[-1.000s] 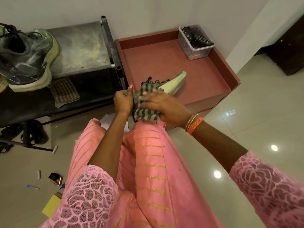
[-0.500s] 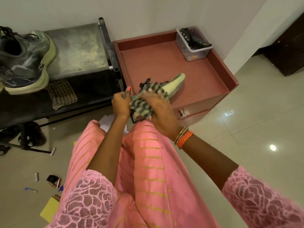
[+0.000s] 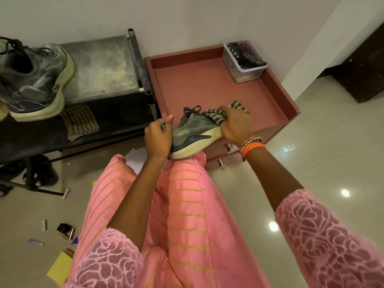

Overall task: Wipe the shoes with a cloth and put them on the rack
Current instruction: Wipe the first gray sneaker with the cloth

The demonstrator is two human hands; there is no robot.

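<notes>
i am holding a grey shoe (image 3: 193, 132) in front of me, over my pink dress (image 3: 182, 215) and just at the near edge of the red cabinet (image 3: 207, 84). the shoe is lying on its side, so its pale sole is facing me. my left hand (image 3: 158, 138) is making a tight grip around the heel end, with my thumb sticking up. my right hand (image 3: 235, 125) is making a tight grip too, pressing a striped cloth (image 3: 216, 116) onto the toe end, and my fingers are curling over the cloth and the toe together. the black laces are poking up behind the shoe. the other grey shoe (image 3: 33, 80) is sitting on the top shelf of the dark metal rack (image 3: 99, 65) on my left side, well apart from the one i am holding. a checked cloth (image 3: 80, 121) is hanging over the front edge of that rack, just beside that shoe. a clear plastic box (image 3: 244, 62) with remotes in it is sitting in the far corner of the red cabinet. some small bits are lying on the shiny floor (image 3: 311, 142) by my left side.
</notes>
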